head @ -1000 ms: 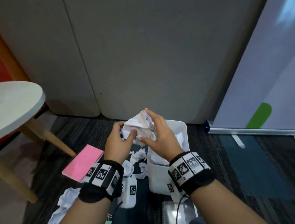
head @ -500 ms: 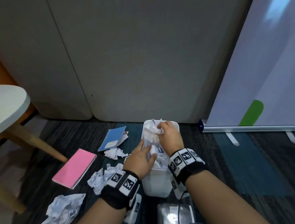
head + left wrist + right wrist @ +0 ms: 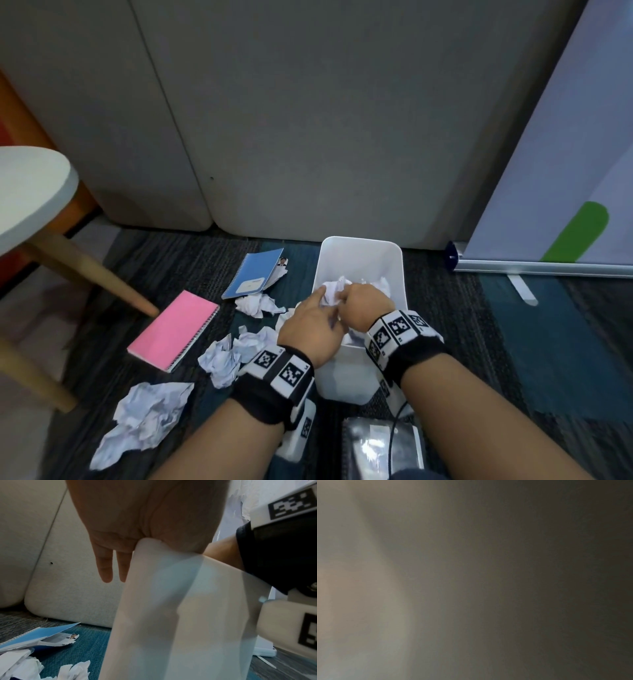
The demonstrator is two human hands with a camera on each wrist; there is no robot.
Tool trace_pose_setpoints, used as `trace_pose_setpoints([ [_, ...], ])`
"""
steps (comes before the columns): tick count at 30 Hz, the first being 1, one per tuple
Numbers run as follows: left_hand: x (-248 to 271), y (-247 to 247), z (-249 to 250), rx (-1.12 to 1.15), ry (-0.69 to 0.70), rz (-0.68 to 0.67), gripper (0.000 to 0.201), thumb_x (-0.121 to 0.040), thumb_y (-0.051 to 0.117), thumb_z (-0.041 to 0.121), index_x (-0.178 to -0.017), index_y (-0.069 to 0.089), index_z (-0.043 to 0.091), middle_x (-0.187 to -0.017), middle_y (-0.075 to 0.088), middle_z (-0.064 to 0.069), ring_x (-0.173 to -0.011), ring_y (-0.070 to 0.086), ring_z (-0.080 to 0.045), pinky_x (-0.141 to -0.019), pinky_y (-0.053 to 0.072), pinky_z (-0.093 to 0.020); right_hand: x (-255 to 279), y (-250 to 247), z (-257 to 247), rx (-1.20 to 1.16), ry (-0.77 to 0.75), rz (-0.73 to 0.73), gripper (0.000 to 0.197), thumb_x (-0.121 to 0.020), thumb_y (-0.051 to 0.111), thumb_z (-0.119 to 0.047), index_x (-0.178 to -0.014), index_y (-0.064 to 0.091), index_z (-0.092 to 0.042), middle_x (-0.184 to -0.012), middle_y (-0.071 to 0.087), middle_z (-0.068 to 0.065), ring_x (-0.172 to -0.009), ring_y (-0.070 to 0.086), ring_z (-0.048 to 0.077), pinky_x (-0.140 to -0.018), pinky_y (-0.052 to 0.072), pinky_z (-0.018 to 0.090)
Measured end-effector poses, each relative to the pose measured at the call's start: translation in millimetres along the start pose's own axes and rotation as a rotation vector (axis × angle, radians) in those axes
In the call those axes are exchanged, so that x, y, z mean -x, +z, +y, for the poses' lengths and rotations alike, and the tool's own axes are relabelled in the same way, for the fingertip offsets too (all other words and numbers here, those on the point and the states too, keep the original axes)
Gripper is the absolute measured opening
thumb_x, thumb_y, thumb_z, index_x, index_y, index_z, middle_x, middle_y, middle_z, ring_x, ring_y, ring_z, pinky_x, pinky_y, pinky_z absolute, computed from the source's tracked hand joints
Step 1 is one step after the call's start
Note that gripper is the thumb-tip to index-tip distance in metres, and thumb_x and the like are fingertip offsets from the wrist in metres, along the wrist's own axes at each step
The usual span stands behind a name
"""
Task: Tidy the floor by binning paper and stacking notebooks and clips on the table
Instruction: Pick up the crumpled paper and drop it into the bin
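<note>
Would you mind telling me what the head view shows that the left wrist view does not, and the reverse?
Only the head view shows the pink spiral notebook, the round white table, the crumpled white paper inside the bin and the right hand over it.

Only the left wrist view shows the left hand's palm side, with two straight fingers beside the bin's outer wall.

Both show the left hand, the white plastic bin, the blue spiral notebook and loose crumpled paper on the carpet.
</note>
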State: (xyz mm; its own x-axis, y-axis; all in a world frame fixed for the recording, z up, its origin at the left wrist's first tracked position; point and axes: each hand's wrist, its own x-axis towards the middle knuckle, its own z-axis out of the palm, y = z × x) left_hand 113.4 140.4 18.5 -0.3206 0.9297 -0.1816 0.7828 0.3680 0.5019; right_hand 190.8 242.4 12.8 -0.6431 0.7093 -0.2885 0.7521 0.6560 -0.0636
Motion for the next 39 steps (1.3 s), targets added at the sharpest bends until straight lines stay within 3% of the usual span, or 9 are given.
trace_pose_setpoints([
  [5, 3, 1, -2, -0.011, 0.017, 0.041, 0.041, -0.093, 0.043, 0.029, -0.133, 0.048, 0.035, -0.156, 0.023, 0.008, -0.140, 0.030, -0.018, -0.110, 0.034, -0.035, 2, 6, -6, -0.015, -0.042, -0.068, 0.045, -0.091, 0.045, -0.016, -0.137, 0.046, -0.016, -0.148, 0.037, 0.009, -0.137, 0.035, 0.026, -0.117, 0.012, 0.048],
  [8, 6, -1, -5, 0.015, 0.069, 0.133, 0.038, -0.092, 0.047, 0.033, -0.130, 0.050, 0.036, -0.152, 0.033, 0.008, -0.133, 0.040, -0.020, -0.107, 0.037, -0.032, 6, -6, -2, -0.213, -0.016, 0.083, 0.045, -0.087, 0.053, -0.020, -0.131, 0.051, -0.023, -0.140, 0.048, 0.005, -0.129, 0.045, 0.025, -0.111, 0.033, 0.042],
  [11, 10, -9, -9, 0.052, 0.082, 0.264, 0.033, -0.093, 0.048, 0.034, -0.125, 0.054, 0.031, -0.142, 0.040, 0.011, -0.122, 0.048, -0.017, -0.096, 0.044, -0.030, 15, -30, -3, -0.355, -0.001, 0.291, 0.044, -0.087, 0.053, -0.022, -0.131, 0.051, -0.026, -0.145, 0.042, 0.004, -0.130, 0.043, 0.025, -0.110, 0.032, 0.042],
  [14, 12, -26, -19, 0.047, 0.041, 0.375, 0.032, -0.091, 0.050, 0.032, -0.123, 0.052, 0.027, -0.134, 0.044, 0.010, -0.115, 0.052, -0.013, -0.085, 0.048, -0.031, 26, -59, -19, -0.451, -0.118, 0.401, 0.040, -0.087, 0.054, -0.020, -0.126, 0.055, -0.023, -0.137, 0.047, 0.003, -0.123, 0.047, 0.025, -0.105, 0.037, 0.037],
  [22, 35, -65, -79, -0.012, -0.149, 0.450, 0.032, -0.089, 0.052, 0.027, -0.121, 0.053, 0.025, -0.129, 0.048, 0.008, -0.112, 0.052, -0.017, -0.086, 0.047, -0.035, 17, -78, -95, -0.355, -0.282, 0.272, 0.036, -0.088, 0.052, -0.026, -0.124, 0.056, -0.025, -0.132, 0.051, 0.002, -0.121, 0.048, 0.024, -0.101, 0.039, 0.037],
  [29, 63, -51, -198, -0.011, -0.424, 0.303, 0.030, -0.087, 0.052, 0.026, -0.116, 0.056, 0.023, -0.128, 0.048, 0.000, -0.116, 0.049, -0.023, -0.093, 0.046, -0.038, 0, -30, -181, -0.296, -0.350, 0.111, 0.032, -0.091, 0.050, -0.026, -0.122, 0.057, -0.023, -0.128, 0.051, 0.004, -0.117, 0.051, 0.025, -0.090, 0.046, 0.037],
  [33, 79, -34, -268, 0.006, -0.552, 0.213, 0.029, -0.085, 0.052, 0.025, -0.113, 0.056, 0.022, -0.125, 0.048, -0.005, -0.112, 0.053, -0.027, -0.094, 0.047, -0.039, -14, 11, -217, -0.268, -0.337, 0.007, 0.032, -0.089, 0.051, -0.025, -0.120, 0.058, -0.023, -0.128, 0.051, 0.005, -0.117, 0.051, 0.026, -0.092, 0.047, 0.037],
  [36, 88, -20, -313, -0.054, -0.668, 0.067, 0.046, -0.083, 0.058, 0.033, -0.126, 0.046, 0.026, -0.141, 0.036, -0.007, -0.122, 0.046, -0.032, -0.096, 0.046, -0.041, -21, 42, -233, -0.245, -0.290, -0.080, 0.033, -0.089, 0.052, -0.024, -0.121, 0.058, -0.023, -0.130, 0.049, 0.005, -0.117, 0.051, 0.027, -0.092, 0.046, 0.036],
  [39, 93, 0, -351, -0.111, -0.762, -0.046, 0.077, -0.076, 0.057, 0.059, -0.142, 0.027, 0.033, -0.156, 0.015, -0.005, -0.138, 0.027, -0.038, -0.106, 0.038, -0.047, -24, 69, -239, -0.239, -0.258, -0.133, 0.034, -0.089, 0.052, -0.022, -0.122, 0.056, -0.023, -0.133, 0.048, 0.005, -0.120, 0.049, 0.025, -0.093, 0.047, 0.035],
])
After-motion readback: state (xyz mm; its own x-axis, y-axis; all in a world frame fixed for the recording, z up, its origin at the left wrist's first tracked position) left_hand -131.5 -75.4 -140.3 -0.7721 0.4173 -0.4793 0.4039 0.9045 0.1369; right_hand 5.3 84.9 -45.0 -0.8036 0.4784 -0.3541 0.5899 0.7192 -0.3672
